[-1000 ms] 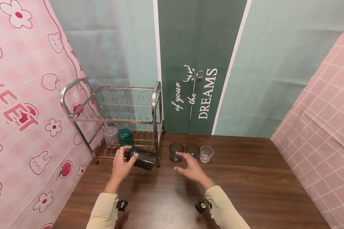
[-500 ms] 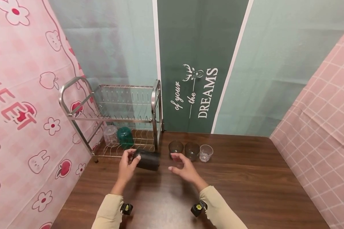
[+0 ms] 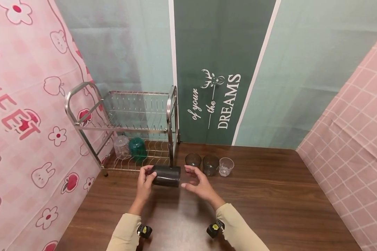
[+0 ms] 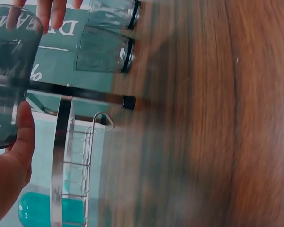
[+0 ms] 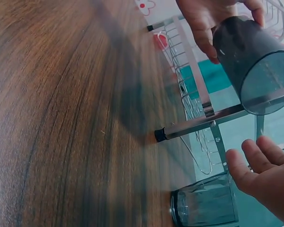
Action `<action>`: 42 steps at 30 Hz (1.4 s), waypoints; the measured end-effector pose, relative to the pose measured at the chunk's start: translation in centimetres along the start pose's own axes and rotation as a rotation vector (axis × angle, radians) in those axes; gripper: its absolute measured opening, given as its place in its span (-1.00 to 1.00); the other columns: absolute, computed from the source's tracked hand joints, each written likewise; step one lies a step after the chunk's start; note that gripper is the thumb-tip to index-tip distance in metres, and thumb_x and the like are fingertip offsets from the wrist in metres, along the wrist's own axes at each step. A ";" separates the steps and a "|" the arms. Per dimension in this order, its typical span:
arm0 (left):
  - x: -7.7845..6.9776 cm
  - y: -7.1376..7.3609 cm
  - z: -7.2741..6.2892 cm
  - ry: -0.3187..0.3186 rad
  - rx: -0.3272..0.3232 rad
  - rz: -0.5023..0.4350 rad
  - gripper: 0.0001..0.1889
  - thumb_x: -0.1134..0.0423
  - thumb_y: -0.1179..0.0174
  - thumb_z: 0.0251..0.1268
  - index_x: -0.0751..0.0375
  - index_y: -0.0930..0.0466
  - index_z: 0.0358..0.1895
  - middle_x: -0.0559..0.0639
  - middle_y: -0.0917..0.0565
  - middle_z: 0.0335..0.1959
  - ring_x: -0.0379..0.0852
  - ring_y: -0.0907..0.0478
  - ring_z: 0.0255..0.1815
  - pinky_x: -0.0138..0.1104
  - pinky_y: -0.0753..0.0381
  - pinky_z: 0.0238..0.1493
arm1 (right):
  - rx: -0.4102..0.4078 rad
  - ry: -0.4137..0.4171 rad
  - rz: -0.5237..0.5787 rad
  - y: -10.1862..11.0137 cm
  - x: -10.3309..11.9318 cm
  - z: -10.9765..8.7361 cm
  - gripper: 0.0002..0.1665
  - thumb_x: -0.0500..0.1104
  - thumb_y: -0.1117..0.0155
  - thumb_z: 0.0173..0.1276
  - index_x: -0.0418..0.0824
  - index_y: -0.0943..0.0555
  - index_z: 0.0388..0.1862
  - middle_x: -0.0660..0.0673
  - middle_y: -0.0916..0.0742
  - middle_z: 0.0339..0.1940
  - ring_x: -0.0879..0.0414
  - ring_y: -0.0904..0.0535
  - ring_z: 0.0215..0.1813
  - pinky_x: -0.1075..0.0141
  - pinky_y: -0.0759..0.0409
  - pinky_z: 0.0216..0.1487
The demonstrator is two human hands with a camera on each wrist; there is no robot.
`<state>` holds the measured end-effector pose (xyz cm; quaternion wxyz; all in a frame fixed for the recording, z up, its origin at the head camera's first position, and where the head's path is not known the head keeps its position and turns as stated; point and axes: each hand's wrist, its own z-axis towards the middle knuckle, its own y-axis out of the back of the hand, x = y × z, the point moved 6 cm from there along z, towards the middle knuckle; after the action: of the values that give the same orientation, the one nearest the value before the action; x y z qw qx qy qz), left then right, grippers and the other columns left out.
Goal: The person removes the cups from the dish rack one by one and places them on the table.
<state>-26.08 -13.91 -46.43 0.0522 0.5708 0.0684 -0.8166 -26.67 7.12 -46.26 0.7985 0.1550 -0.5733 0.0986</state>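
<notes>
My left hand [image 3: 145, 184] grips a dark smoky drinking glass [image 3: 167, 176] near its base, holding it sideways above the table. The glass's open mouth faces right, toward my right hand [image 3: 200, 184]. That hand is held apart from the glass, its fingers spread and holding nothing. In the right wrist view the held glass [image 5: 251, 61] is see-through at the rim, with the right fingertips [image 5: 236, 163] just below it. Behind the right hand stand two smoky glasses [image 3: 193, 159] [image 3: 210, 164] and a small clear glass [image 3: 226, 167] in a row.
A two-tier metal dish rack [image 3: 138, 131] stands at the back left of the wooden table [image 3: 270, 195]. On its lower shelf sit a clear glass [image 3: 122, 147] and a teal glass [image 3: 138, 149], both upside down. Patterned cloths hang behind and at both sides.
The left hand has carried the smoky glass rightward from in front of the rack and levelled it. My right hand has drawn slightly left, away from the standing glasses, toward it.
</notes>
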 end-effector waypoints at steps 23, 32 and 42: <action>4.2 -1.1 -0.4 0.020 0.023 -0.114 -0.69 0.48 0.01 0.22 0.55 -0.31 0.02 0.28 -0.40 -0.15 -0.12 -0.37 -0.19 -0.37 -0.42 -0.21 | 0.075 -0.024 0.141 -1.2 0.1 0.4 -0.19 -0.51 -0.34 0.03 -0.41 -0.26 0.29 -0.51 -0.43 0.12 -0.38 -0.41 0.05 -0.01 -0.53 -0.12; 2.5 0.1 0.0 0.018 0.081 0.020 -0.64 0.45 0.02 0.31 0.52 -0.29 0.14 0.35 -0.41 0.02 -0.17 -0.44 -0.16 -0.33 -0.49 -0.25 | 0.036 0.020 0.146 -1.2 0.4 0.1 -0.20 -0.53 -0.35 -0.01 -0.45 -0.28 0.26 -0.52 -0.46 0.05 -0.35 -0.44 0.01 -0.05 -0.54 -0.17; 2.7 0.7 0.5 0.056 0.085 0.103 -0.64 0.35 -0.02 0.34 0.42 -0.35 0.15 0.35 -0.43 0.04 0.15 -0.46 -0.07 -0.30 -0.53 -0.22 | 0.023 0.007 0.048 -0.5 -0.1 -0.2 -0.20 -0.47 -0.40 -0.02 -0.40 -0.33 0.25 -0.45 -0.49 0.05 -0.31 -0.46 0.01 0.02 -0.54 -0.13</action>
<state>-27.35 -14.75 -48.82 0.0680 0.5979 0.0057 -0.7987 -26.35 6.74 -46.46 0.7960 0.1498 -0.5730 0.1249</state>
